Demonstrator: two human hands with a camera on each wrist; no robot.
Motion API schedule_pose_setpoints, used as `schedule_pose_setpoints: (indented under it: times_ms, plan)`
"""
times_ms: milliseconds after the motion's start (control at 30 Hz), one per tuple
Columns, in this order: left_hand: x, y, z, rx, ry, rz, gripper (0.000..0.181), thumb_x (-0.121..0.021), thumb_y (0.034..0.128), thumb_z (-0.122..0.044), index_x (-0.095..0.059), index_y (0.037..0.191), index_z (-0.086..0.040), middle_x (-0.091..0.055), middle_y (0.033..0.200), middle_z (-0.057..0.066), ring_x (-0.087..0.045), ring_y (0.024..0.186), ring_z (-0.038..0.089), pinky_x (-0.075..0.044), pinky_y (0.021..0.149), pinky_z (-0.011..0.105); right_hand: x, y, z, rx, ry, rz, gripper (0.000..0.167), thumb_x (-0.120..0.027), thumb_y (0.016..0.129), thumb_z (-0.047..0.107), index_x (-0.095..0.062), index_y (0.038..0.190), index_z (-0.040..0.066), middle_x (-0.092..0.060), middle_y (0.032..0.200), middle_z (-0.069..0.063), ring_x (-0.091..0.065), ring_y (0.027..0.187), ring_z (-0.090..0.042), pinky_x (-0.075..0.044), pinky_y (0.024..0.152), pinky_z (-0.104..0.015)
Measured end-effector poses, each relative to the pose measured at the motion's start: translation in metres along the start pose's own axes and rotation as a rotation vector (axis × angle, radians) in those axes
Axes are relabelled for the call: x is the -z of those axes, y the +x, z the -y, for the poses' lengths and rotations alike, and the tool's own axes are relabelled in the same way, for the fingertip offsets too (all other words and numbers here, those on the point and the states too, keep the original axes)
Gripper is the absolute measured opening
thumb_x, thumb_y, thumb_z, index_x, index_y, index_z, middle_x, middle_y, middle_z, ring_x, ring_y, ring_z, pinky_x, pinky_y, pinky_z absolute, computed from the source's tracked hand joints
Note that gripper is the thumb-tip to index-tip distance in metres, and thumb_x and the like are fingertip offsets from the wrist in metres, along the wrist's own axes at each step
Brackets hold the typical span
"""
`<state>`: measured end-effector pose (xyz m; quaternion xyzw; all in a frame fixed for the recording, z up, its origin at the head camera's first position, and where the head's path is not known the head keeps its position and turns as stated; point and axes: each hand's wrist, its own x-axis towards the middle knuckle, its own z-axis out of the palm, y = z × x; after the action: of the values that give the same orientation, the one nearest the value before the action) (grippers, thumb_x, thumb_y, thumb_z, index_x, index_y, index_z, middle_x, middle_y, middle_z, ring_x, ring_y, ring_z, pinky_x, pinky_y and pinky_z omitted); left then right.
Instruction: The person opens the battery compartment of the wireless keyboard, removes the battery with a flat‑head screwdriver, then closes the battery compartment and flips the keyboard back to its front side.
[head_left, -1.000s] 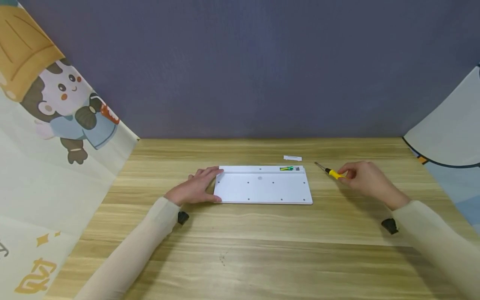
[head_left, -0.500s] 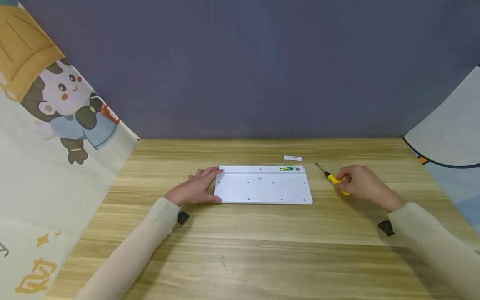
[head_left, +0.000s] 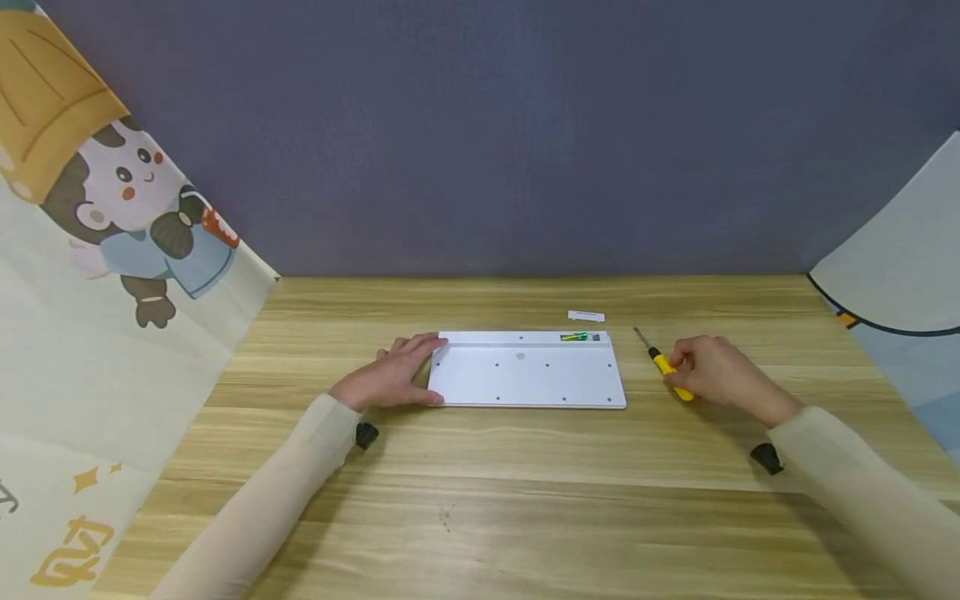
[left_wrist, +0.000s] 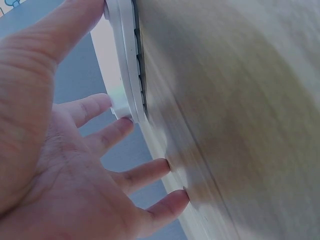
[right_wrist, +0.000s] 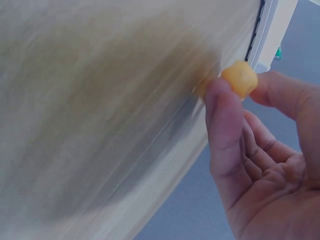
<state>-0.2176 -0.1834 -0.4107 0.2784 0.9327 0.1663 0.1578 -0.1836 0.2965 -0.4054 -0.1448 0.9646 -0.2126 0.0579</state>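
A white keyboard point(head_left: 525, 379) lies underside up on the table, dotted with several small dark screw holes. A green and yellow battery point(head_left: 575, 337) shows in the uncovered compartment near its far right corner. My left hand point(head_left: 392, 375) rests on the keyboard's left end, thumb at the near corner and fingertips at the far one; in the left wrist view its fingers are spread and fairly straight. To the keyboard's right, my right hand point(head_left: 716, 371) pinches a screwdriver point(head_left: 660, 361) by its yellow handle. The shaft points away, toward the back left, and its tip touches nothing but possibly the table.
A small white battery cover point(head_left: 586, 316) lies just beyond the keyboard's far right corner. Behind the wood-grain table point(head_left: 480, 517) rises a dark blue-grey partition point(head_left: 525, 142). A printed cartoon sheet point(head_left: 97, 350) hangs along the left side.
My right hand has moved slightly nearer and to the left, and the screwdriver has turned so its shaft points more steeply away. My left hand and the keyboard have stayed still.
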Motion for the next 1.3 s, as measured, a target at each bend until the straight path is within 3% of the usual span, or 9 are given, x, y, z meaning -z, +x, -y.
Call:
schedule_pose_setpoints:
  times_ms: [400,1033,1167,1300]
  plan:
    - [-0.001,0.0001,0.0008,0.0,-0.006,-0.003,0.095,-0.07,0.0786,-0.054,-0.02,0.152,-0.02,-0.014,0.156,0.006,-0.013,0.137,0.044,-0.014,0.097,0.072,0.0001,-0.0004,0.0038,-0.091,0.015,0.083,0.02,-0.072,0.083,0.021,-0.059,0.072,0.009,-0.055,0.054,0.002,-0.052,0.046,-0.013,-0.041,0.044,-0.03]
    - [-0.0001,-0.0004,0.0004,-0.009,-0.009,-0.008,0.094,-0.07,0.0787,-0.053,-0.021,0.151,-0.018,-0.015,0.156,0.006,-0.014,0.137,0.042,-0.015,0.098,0.072,0.0033,-0.0034,0.0091,-0.127,-0.016,0.041,0.022,-0.068,0.086,0.026,-0.07,0.073,0.009,-0.057,0.055,0.004,-0.05,0.049,-0.012,-0.039,0.045,-0.028]
    - [0.0,0.0001,0.0004,-0.006,-0.009,-0.006,0.094,-0.07,0.0785,-0.054,-0.021,0.151,-0.019,-0.015,0.156,0.006,-0.014,0.137,0.042,-0.015,0.098,0.071,0.0045,-0.0024,0.0084,-0.096,-0.033,-0.01,0.022,-0.069,0.085,0.028,-0.072,0.078,0.006,-0.062,0.064,0.003,-0.052,0.056,-0.014,-0.041,0.05,-0.031]
    - [0.0003,0.0001,0.0001,-0.001,-0.007,-0.002,0.095,-0.07,0.0784,-0.054,-0.021,0.151,-0.019,-0.014,0.156,0.006,-0.014,0.137,0.042,-0.016,0.098,0.071,0.0049,0.0003,0.0086,-0.071,-0.034,-0.057,0.03,-0.07,0.084,0.028,-0.071,0.094,-0.001,-0.067,0.082,-0.006,-0.059,0.071,-0.021,-0.048,0.062,-0.039]
